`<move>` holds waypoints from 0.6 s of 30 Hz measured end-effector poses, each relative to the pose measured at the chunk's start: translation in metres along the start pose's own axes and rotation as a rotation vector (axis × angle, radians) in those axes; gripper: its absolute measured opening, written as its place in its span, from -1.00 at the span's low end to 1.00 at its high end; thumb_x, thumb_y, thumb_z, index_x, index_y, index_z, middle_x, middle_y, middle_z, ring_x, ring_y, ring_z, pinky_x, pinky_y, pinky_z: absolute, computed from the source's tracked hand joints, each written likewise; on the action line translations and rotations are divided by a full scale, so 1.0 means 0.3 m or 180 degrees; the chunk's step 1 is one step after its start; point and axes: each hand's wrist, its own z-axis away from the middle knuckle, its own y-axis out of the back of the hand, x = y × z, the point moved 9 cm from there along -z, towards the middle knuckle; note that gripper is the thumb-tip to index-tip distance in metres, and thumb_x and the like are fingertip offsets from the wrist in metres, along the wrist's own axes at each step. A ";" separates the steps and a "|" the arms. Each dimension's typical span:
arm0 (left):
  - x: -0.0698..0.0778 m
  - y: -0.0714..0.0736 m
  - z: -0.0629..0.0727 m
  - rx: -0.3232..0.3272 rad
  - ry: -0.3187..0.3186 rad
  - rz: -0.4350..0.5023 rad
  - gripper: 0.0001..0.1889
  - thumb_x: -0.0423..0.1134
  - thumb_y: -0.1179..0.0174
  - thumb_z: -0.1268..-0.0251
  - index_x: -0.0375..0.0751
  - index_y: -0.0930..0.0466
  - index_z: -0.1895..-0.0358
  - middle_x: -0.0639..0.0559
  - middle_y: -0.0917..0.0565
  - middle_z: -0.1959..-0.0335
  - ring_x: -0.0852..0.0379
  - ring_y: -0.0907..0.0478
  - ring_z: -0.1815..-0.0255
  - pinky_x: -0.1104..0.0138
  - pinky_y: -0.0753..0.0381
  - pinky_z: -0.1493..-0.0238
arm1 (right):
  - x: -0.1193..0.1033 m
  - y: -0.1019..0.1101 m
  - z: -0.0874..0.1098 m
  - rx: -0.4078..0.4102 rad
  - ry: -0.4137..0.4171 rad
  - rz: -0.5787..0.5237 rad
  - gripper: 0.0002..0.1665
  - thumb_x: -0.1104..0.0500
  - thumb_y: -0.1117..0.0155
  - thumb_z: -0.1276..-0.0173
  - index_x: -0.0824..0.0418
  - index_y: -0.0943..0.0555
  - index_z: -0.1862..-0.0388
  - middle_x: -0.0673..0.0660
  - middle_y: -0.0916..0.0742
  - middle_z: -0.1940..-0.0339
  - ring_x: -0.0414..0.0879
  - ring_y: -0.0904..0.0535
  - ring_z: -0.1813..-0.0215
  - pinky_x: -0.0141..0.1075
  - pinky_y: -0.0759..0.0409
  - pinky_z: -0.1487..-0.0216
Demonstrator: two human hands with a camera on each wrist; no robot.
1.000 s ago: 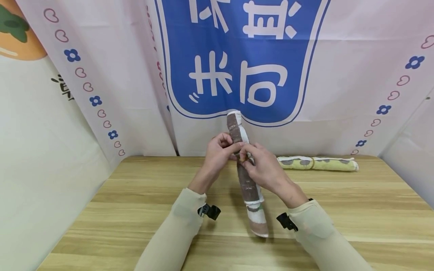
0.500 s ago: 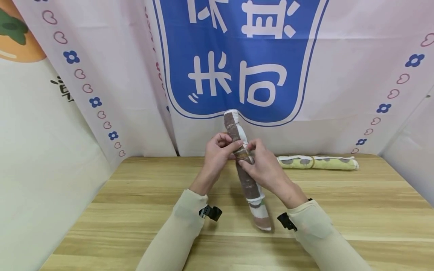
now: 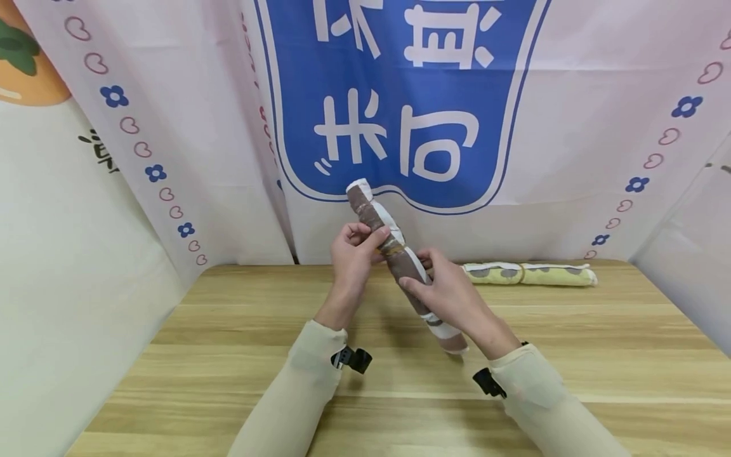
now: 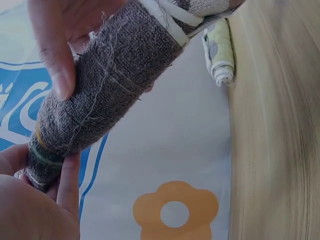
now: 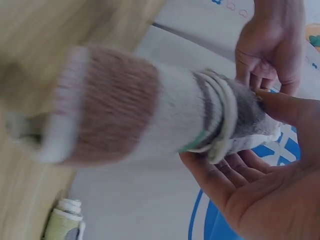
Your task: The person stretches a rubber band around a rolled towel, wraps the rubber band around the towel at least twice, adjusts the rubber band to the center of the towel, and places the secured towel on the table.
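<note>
A rolled brown and white towel (image 3: 408,273) is held slantwise above the table, its upper end toward the back left. Around its middle runs a thin yellowish band (image 3: 393,250), which looks like a rubber band. My left hand (image 3: 353,254) grips the roll just above the band, thumb on the near side. Lower down, my right hand (image 3: 448,289) holds the roll with its thumb in front and fingers behind. In the right wrist view, the towel's lower end (image 5: 120,105) shows brown and white stripes and is blurred.
A second rolled towel (image 3: 531,274), yellow-green with grey spots and a band round it, lies along the back right edge of the wooden table (image 3: 228,355). Behind the table hangs a printed cloth (image 3: 571,146) with a blue panel.
My right hand has let go of the band and slid down the roll to hold it lower. The towel has tilted further, its top going left and its lower end rising right.
</note>
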 end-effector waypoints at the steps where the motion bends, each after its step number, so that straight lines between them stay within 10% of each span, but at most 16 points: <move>1: 0.001 0.004 0.000 0.0022 0.0005 0.0010 -0.70 -0.40 -0.49 -0.26 -0.16 -0.46 0.25 -0.15 -0.70 0.23 0.03 -0.72 0.20 0.28 -0.77 0.37 | 0.003 -0.004 0.002 -0.0018 0.0009 0.0014 -0.39 0.08 -0.41 -0.53 0.35 -0.43 -0.37 0.33 -0.71 -0.14 0.08 -0.74 0.06 -0.08 -0.74 0.16; 18: -0.028 0.040 0.019 0.0027 0.0002 0.0183 -0.71 -0.46 -0.44 -0.28 -0.21 -0.44 0.26 -0.14 -0.67 0.25 0.04 -0.73 0.21 0.19 -0.80 0.29 | 0.061 0.006 0.027 -0.0063 0.0196 0.0296 -0.42 0.04 -0.49 -0.47 0.30 -0.56 -0.31 0.23 -0.76 0.00 0.01 -0.70 0.13 -0.06 -0.69 0.14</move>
